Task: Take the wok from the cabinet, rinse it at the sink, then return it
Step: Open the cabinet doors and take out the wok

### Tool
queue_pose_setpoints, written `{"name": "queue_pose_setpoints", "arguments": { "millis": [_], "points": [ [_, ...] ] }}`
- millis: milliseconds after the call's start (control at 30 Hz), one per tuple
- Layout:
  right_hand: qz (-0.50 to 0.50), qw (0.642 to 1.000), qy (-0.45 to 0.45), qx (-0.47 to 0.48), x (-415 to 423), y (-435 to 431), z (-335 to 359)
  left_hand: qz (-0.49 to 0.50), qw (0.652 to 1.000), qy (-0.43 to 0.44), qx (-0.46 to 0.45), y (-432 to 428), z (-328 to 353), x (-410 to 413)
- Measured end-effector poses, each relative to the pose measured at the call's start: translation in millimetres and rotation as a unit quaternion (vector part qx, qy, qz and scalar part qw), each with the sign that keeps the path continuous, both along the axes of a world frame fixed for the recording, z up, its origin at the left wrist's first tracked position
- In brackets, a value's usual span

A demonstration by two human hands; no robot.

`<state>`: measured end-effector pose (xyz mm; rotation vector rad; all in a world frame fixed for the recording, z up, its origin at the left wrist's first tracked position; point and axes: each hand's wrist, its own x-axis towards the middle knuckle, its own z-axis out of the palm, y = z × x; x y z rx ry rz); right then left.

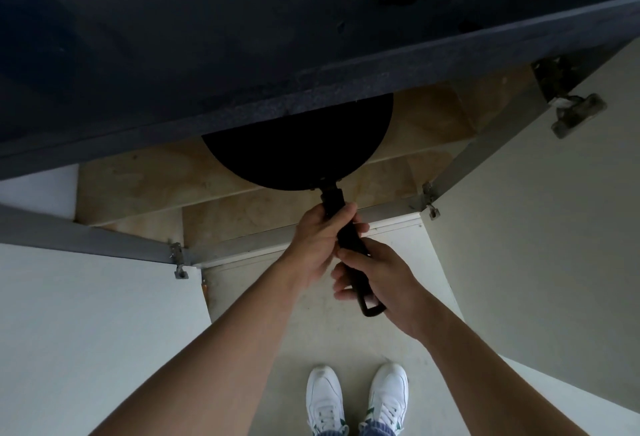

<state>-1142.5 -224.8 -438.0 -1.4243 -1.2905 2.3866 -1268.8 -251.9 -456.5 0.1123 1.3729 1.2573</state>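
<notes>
From the head camera, looking down past the dark speckled counter [242,54], the cabinet below stands with both pale doors swung wide, the left door [86,314] and the right door [536,227]. The black wok [298,144] sits over the cabinet's light wooden shelf [138,179]. Its far half is hidden under the counter's front edge, and whether it rests on the shelf I cannot tell. Its black handle [334,198] reaches out past the shelf's front edge. The left hand [320,241] grips the handle close to the wok, fingers wrapped round it. The right hand [384,283] holds the end by the hanging loop, fingers curled under. White shoes [325,401] with green trim stand on the grey floor [304,338], their marking too small to read.
</notes>
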Motion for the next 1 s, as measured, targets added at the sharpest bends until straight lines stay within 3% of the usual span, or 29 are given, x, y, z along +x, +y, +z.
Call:
{"name": "queue_pose_setpoints", "arguments": {
  "millis": [167,300,467,700,1000],
  "points": [
    [-0.001,0.997,-0.016,0.076,-14,2,-1,0.054,0.996,-0.065,0.026,8,5,-4],
    [-0.009,0.986,-0.043,0.159,-13,-6,-11,0.049,0.999,-0.022,-0.005,11,1,1],
    [-0.002,0.967,-0.047,0.251,-6,-11,-21,0.058,0.998,-0.035,0.003,9,-3,4],
    [-0.033,0.970,-0.037,0.236,1,-24,-14,0.046,0.998,-0.051,0.013,-1,-2,11],
    [-0.100,0.983,-0.060,0.140,38,-73,42,-0.032,0.999,-0.028,0.017,-41,35,52]
  ]
}}
